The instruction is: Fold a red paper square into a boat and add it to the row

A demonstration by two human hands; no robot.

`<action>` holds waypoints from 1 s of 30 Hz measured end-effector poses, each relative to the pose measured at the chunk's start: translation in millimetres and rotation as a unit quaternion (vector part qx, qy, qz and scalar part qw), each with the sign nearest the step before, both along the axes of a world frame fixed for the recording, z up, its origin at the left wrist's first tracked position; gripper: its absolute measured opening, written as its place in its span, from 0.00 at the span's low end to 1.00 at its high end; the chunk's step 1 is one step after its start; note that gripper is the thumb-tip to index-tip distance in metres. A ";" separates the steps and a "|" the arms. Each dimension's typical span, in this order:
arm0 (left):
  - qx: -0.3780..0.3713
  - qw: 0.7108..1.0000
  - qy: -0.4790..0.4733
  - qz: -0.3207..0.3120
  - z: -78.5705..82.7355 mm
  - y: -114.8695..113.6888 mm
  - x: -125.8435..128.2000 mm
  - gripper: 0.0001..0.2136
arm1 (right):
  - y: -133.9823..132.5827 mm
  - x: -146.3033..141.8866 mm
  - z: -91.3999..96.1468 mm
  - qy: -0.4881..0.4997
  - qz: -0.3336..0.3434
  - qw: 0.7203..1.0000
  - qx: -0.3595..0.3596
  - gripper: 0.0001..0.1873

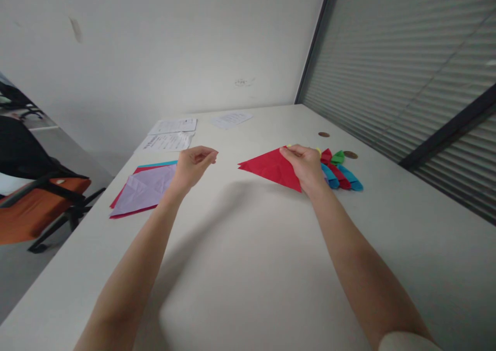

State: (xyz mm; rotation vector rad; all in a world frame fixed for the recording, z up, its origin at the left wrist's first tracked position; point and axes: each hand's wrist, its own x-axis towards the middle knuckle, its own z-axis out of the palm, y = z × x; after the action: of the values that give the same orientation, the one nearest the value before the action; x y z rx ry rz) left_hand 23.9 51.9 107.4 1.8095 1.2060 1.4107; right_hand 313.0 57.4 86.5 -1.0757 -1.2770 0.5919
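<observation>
Right hand (304, 162) pinches the folded red sheet (273, 170) by its right part, thumb on the near face; the sheet hangs just above the tabletop (248, 268). Left hand (197, 162) is curled nearly closed, nothing visible in it, beside the sheet stack (143, 188).

Risks (judged): with one-sided support, the free point could droop and the fold slip open; a low right wrist could knock the folded pieces (341, 175) behind it.

Writing: printed pages (174, 125) carry lines too small to read. No brand seen.
</observation>
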 end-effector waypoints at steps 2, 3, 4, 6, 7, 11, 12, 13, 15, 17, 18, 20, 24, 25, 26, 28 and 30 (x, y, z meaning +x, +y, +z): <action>0.016 1.000 0.024 0.007 1.4 -5.1 8.5 0.18 | -2.5 -6.7 -0.6 -0.023 0.022 0.999 -0.013 0.12; 0.020 0.999 0.043 0.002 1.8 -8.5 14.2 0.18 | -4.3 -11.2 -0.8 -0.038 0.038 0.998 -0.019 0.12; 0.021 0.998 0.064 -0.009 1.9 -11.8 20.3 0.19 | -6.4 -15.9 -1.0 -0.054 0.054 0.997 -0.021 0.13; 0.012 0.993 0.106 -0.045 0.5 -17.1 31.8 0.18 | -11.1 -25.4 -1.4 -0.087 0.087 0.992 -0.014 0.13; 0.001 0.990 0.125 -0.069 -0.8 -18.7 36.7 0.18 | -13.6 -29.9 -1.7 -0.103 0.107 0.989 -0.009 0.14; -0.053 0.971 0.168 -0.161 -7.8 -19.2 48.6 0.12 | -22.3 -43.4 -2.8 -0.148 0.185 0.972 -0.007 0.13; -0.065 0.969 0.165 -0.171 -9.4 -18.7 49.9 0.11 | -23.7 -45.4 -2.9 -0.153 0.197 0.968 -0.007 0.13; -0.077 0.969 0.156 -0.175 -10.8 -18.1 50.5 0.11 | -24.7 -46.7 -2.9 -0.156 0.205 0.966 -0.007 0.12; -0.103 0.969 0.132 -0.181 -13.1 -17.0 50.3 0.13 | -25.7 -47.4 -2.3 -0.160 0.213 0.964 -0.011 0.12; -0.125 0.968 0.110 -0.185 -14.5 -16.0 48.3 0.14 | -26.1 -45.9 -0.8 -0.165 0.216 0.962 -0.022 0.12; -0.134 0.969 0.097 -0.184 -14.9 -15.4 46.8 0.14 | -26.1 -44.6 0.1 -0.170 0.217 0.961 -0.029 0.12; -0.153 0.970 0.069 -0.177 -14.8 -14.4 43.5 0.14 | -26.1 -41.7 2.0 -0.184 0.219 0.958 -0.034 0.13; -0.159 0.971 0.052 -0.174 -12.5 -12.7 39.2 0.12 | -26.3 -39.2 3.1 -0.209 0.222 0.952 -0.015 0.14; -0.147 0.972 0.055 -0.175 -12.0 -12.4 39.2 0.11 | -26.5 -39.8 2.6 -0.212 0.224 0.951 -0.013 0.14; -0.134 0.974 0.055 -0.176 -11.9 -12.2 39.7 0.10 | -26.8 -40.8 1.9 -0.215 0.227 0.950 -0.012 0.15; -0.116 0.976 0.052 -0.176 -12.8 -12.1 41.9 0.11 | -27.4 -43.6 0.0 -0.219 0.234 0.947 -0.016 0.15; -0.115 0.978 0.042 -0.172 -14.8 -12.3 45.1 0.11 | -27.8 -46.3 -1.8 -0.219 0.237 0.946 -0.018 0.17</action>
State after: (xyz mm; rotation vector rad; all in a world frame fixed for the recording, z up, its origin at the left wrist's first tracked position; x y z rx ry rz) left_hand 68.9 39.6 92.5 1.8211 0.9907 0.9698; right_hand 266.7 29.6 84.7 -0.9592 -1.9505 0.7619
